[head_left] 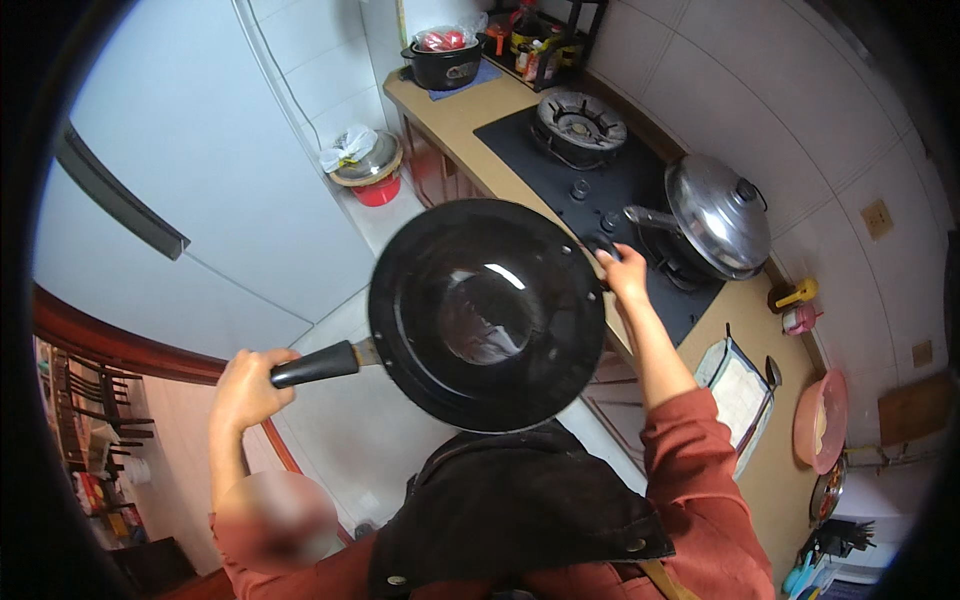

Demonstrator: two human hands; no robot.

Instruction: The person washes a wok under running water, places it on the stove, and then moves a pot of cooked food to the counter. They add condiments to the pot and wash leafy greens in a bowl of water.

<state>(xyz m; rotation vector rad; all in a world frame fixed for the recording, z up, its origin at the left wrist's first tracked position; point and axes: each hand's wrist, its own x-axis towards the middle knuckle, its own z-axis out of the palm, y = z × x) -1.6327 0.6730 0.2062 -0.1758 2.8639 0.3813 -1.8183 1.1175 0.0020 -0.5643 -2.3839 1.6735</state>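
Note:
A black wok (487, 315) with a shiny inner surface is held up in front of me over the floor. My left hand (251, 386) grips the end of its long black handle (319, 364). On the other side my right hand (624, 274) is closed on the small black side handle (600, 247), near the counter's edge. The wok hides part of the counter front. To the right of my right hand, a covered pan with a domed metal lid (716, 214) sits on the black gas hob (517, 142). The other burner (581, 124) has no pot on it.
A black pot (446, 66) and a condiment rack (544, 45) stand at the counter's far end. Along the right are a folded cloth (731, 397), a ladle (773, 371) and a pink basin (821, 420). A lidded red bucket (377, 187) is on the floor beside the refrigerator (202, 150).

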